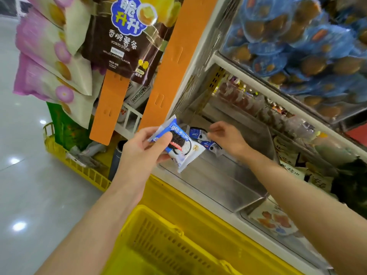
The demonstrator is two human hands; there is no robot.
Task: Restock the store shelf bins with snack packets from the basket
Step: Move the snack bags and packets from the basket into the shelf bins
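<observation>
Blue-and-white cookie snack packet (180, 147), pinched in the left hand (139, 153), is held slanted at the clear plastic shelf bin's (218, 179) left edge.

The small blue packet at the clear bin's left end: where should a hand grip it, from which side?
Probably pinch the small blue packet by a thin edge, from above through the open top of the clear bin, as the right hand does: the packet is flat, and the bin's walls close the other sides.
</observation>
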